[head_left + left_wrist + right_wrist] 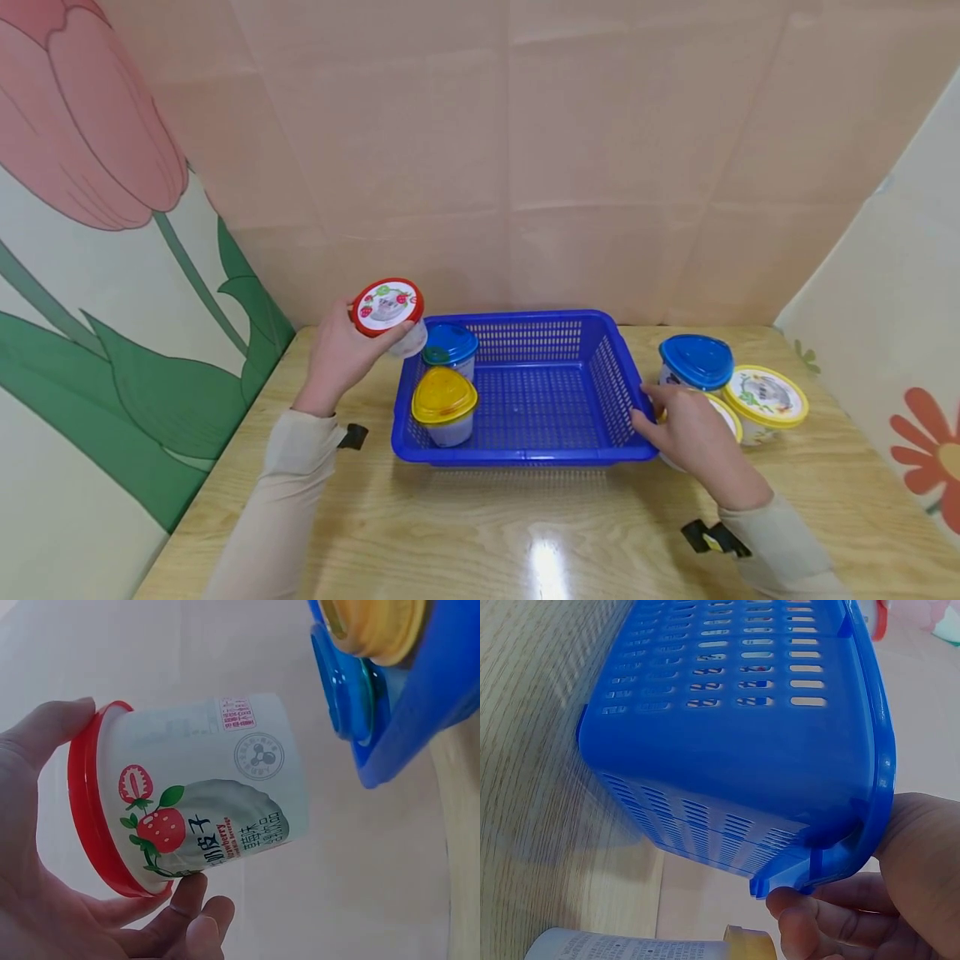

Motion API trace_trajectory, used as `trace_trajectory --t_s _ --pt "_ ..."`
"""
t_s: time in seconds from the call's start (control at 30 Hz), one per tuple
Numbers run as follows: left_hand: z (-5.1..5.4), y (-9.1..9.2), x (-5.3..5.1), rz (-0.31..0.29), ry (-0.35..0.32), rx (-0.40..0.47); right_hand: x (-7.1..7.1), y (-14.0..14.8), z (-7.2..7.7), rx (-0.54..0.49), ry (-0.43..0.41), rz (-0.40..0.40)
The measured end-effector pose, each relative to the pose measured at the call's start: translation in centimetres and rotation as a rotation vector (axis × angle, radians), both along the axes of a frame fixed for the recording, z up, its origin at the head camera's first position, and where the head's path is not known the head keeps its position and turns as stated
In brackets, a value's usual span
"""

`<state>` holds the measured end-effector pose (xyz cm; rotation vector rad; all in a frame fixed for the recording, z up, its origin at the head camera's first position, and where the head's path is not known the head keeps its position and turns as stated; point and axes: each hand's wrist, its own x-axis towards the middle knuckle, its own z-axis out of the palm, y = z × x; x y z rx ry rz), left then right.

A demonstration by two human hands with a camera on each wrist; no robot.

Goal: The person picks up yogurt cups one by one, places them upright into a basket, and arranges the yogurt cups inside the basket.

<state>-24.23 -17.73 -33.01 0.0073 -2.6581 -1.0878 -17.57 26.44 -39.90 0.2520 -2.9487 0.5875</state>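
In the head view my left hand (337, 354) holds a strawberry drink cup (387, 307) by its red lid, above the left back corner of a blue plastic basket (525, 456). The cup is tilted, and its strawberry print faces the left wrist camera. Thumb and fingers of my right hand (690, 429) grip the basket's right rim (885, 757). Inside the basket, along its left side, stand a blue-lidded cup (450, 343) and, in front of it, a yellow-lidded cup (444, 396).
Right of the basket stand a blue-lidded cup (696, 361) and a yellow-lidded cup (765, 396). Another yellow-lidded cup (729, 418) is partly hidden behind my right hand. The wooden table (450, 533) meets a paper-covered wall (525, 167) at the back and flower-painted panels at both sides.
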Motion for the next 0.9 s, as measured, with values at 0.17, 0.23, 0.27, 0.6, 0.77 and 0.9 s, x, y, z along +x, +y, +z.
trace_trajectory --t_s 0.17,0.23,0.27,0.6,0.77,0.9 --pt "0.3 0.5 0.0 -0.022 -0.012 -0.003 0.0 0.0 0.1 -0.001 -0.008 -0.002" --pt "0.4 0.7 0.0 -0.026 -0.023 -0.005 0.0 0.0 0.1 -0.001 -0.011 -0.004" --pt "0.5 0.8 0.0 -0.028 -0.029 -0.007 0.0 0.0 0.1 -0.003 -0.011 -0.003" --pt "1.1 2.1 -0.1 -0.048 -0.056 0.02 -0.1 0.0 0.1 0.002 -0.008 -0.011" --pt "1.3 2.8 -0.1 -0.059 -0.075 0.023 0.0 -0.1 0.1 0.0 -0.014 -0.012" --pt "1.4 3.4 -0.1 -0.073 -0.069 0.02 0.1 -0.1 0.1 0.0 -0.017 -0.01"
